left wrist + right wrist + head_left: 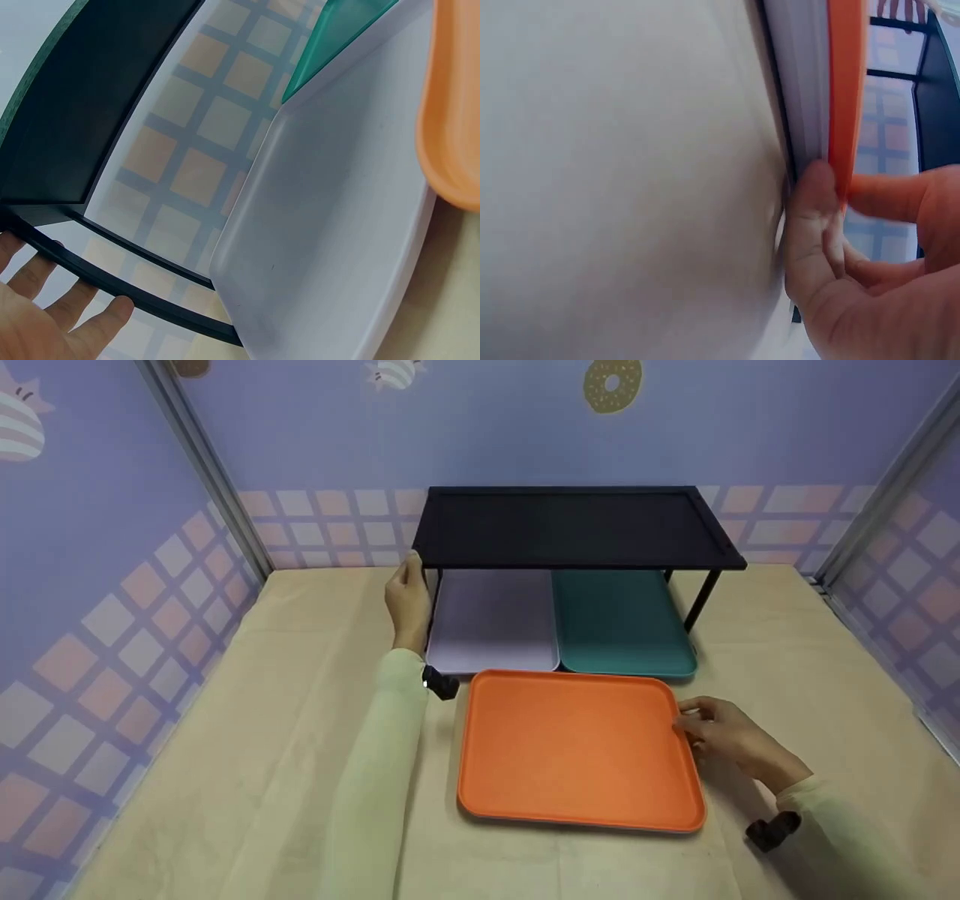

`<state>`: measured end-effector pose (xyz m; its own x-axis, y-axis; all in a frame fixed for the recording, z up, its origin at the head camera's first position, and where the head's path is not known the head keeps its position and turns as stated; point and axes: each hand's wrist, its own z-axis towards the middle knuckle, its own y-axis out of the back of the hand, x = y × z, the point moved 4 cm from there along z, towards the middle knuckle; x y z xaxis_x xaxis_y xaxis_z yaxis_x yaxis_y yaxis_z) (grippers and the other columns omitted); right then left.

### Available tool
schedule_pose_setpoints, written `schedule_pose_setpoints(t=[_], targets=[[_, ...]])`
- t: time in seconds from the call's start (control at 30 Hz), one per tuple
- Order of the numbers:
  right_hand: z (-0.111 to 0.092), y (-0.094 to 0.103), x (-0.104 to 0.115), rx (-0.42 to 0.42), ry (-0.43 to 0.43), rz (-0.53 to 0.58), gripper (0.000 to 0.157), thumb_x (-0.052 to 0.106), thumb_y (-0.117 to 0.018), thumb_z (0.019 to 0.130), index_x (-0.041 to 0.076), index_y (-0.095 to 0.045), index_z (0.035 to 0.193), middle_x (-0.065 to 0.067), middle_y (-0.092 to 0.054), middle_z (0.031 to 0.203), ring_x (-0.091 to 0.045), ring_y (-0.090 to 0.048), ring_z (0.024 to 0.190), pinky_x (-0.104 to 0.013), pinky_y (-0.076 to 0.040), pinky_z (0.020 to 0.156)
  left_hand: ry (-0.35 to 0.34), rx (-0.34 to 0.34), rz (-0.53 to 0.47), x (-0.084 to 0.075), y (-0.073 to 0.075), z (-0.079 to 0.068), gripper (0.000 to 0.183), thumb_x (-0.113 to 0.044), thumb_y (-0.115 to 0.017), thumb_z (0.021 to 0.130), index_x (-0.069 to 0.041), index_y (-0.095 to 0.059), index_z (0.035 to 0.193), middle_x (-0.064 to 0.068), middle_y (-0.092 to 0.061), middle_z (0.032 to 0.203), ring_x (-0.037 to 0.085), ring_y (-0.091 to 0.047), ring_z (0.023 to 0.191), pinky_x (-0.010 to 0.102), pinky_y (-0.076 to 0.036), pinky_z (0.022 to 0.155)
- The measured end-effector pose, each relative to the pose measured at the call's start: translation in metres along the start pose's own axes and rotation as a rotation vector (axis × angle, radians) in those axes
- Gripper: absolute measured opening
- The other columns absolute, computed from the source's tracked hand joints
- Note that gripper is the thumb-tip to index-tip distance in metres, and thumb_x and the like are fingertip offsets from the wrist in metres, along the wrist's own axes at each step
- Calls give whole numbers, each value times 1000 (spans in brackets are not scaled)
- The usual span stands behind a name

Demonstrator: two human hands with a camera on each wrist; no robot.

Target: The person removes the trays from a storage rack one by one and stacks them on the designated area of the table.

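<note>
At the front left corner of a black shelf rack (pixel 577 529), my left hand (pixel 409 600) grips the rack, its fingers (pixel 71 304) against the dark leg (pixel 165 311). My right hand (pixel 724 735) pinches the right edge of an orange tray (pixel 577 750), thumb on the orange rim. In the right wrist view a pale layer (pixel 802 90) lies directly under the orange rim, with a fingertip against it. Below the rack lie a pale lilac tray (pixel 495 622) and a green tray (pixel 626 622), side by side. The orange tray is in front of them.
The trays lie on a beige cloth-covered table (pixel 247 735). A lilac wall (pixel 487 427) with a checkered band rises behind the rack, and patterned side walls stand at left and right. Metal posts (pixel 217 472) mark the back corners.
</note>
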<state>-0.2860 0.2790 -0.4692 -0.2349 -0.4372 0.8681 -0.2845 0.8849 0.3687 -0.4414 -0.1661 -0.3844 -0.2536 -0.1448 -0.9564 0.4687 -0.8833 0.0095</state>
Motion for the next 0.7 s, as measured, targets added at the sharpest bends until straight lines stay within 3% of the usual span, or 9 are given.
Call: schedule_pose_setpoints(t=[0.13, 0.23, 0.3, 0.37, 0.47, 0.57, 0.7], targets=[[7, 8, 0, 9, -8, 117, 59, 26, -49, 109, -13, -28, 148, -11, -59, 120, -9, -63, 96, -26, -55, 83, -2, 8, -6, 0, 0, 0, 47, -40, -47, 109, -17, -35, 70, 0, -33, 73, 14, -30, 70, 28, -30, 72], [14, 12, 0, 31, -4, 241, 68, 27, -45, 110, -15, -14, 153, -30, -50, 142, -14, -64, 116, -27, -53, 96, -5, 9, -4, 0, 1, -1, 47, -39, -47, 109, -16, -35, 70, 1, -40, 77, 15, -34, 73, 28, -31, 75], [18, 14, 1, 53, -14, 346, 70, 26, -39, 112, -13, -3, 156, -35, -32, 156, -25, -54, 135, -29, -48, 105, -4, 8, 10, -1, 2, -1, 46, -40, -46, 109, -17, -37, 70, 2, -50, 83, 13, -41, 78, 27, -34, 78], [21, 15, 2, 60, -48, 436, 69, 25, -36, 112, -8, 4, 158, -30, -17, 164, -32, -36, 149, -31, -42, 112, -5, 12, 13, -1, 2, -1, 46, -40, -46, 110, -17, -38, 71, 2, -51, 86, 12, -42, 80, 26, -35, 80], [25, 16, 4, 42, -104, 584, 68, 24, -33, 112, 0, 8, 160, -24, -10, 167, -31, -17, 155, -33, -34, 118, -13, 20, 6, -1, 1, -2, 47, -40, -45, 110, -17, -37, 70, -1, -43, 74, 9, -37, 70, 26, -33, 73], [29, 18, 4, 7, -148, 689, 64, 23, -36, 111, 6, -2, 162, -19, -12, 168, -24, -49, 141, -32, -35, 117, -21, 26, -4, -1, 1, -3, 47, -38, -44, 110, -16, -36, 69, -1, -38, 71, 10, -32, 67, 27, -30, 71], [34, 17, 7, -2, -178, 794, 63, 20, -37, 111, 11, -2, 163, -15, -10, 169, -20, -50, 140, -30, -38, 115, -26, 15, -1, -2, 0, -4, 47, -38, -45, 110, -17, -36, 69, -2, -43, 74, 10, -35, 70, 27, -32, 74]])
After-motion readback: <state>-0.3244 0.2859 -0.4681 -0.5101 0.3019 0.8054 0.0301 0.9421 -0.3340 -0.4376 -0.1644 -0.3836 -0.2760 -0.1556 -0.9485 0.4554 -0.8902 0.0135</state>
